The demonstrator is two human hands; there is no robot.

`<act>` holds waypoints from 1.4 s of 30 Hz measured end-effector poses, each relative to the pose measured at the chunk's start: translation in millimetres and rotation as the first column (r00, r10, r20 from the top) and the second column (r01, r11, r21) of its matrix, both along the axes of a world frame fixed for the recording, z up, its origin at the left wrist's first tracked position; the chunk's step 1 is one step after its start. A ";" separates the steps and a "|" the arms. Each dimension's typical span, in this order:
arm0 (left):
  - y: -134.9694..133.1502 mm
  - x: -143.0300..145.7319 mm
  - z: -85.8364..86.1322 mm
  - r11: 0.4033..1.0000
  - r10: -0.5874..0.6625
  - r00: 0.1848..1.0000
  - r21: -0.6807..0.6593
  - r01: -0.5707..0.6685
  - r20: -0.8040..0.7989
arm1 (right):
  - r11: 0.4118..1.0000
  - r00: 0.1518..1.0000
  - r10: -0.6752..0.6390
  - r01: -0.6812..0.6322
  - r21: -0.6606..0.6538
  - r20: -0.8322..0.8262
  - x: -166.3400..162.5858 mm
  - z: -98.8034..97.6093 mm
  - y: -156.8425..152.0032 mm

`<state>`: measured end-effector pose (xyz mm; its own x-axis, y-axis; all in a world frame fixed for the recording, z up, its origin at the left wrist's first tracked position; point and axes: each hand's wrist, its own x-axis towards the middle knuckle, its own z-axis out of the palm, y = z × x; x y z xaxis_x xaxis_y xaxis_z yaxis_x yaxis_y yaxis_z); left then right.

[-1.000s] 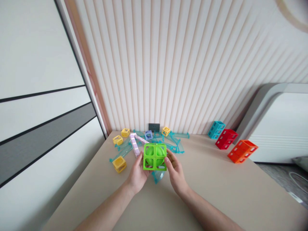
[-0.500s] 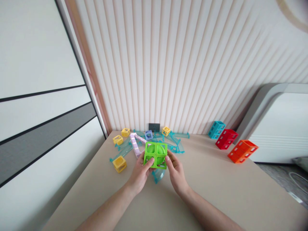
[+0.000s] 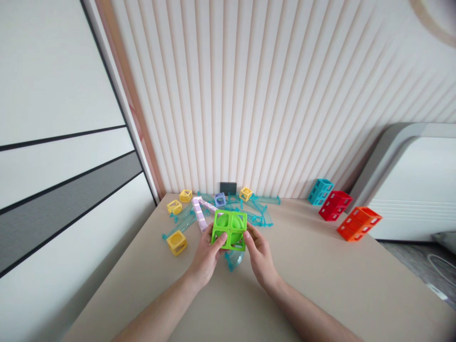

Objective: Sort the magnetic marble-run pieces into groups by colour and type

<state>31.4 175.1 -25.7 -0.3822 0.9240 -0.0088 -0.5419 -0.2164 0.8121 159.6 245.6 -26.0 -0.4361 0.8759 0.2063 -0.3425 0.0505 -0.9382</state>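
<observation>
Compared with a second ago, the green lattice cube (image 3: 230,230) sits slightly tilted and a little lower, held just above the worktop (image 3: 320,285). The left hand (image 3: 206,254) now lays its thumb across the front face, and the right hand (image 3: 260,254) clasps the opposite side. Both hands are closed on it, so it appears to be turning within the grip.

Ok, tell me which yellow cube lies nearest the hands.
The front-left yellow cube, beside the left hand; the other three sit back near the wall.
</observation>
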 end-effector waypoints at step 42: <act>-7.9 -14.5 -7.4 0.991 -0.012 0.966 0.127 0.047 -0.259 | 0.879 0.979 -0.053 -0.047 0.475 0.195 15.6 -22.1 -0.1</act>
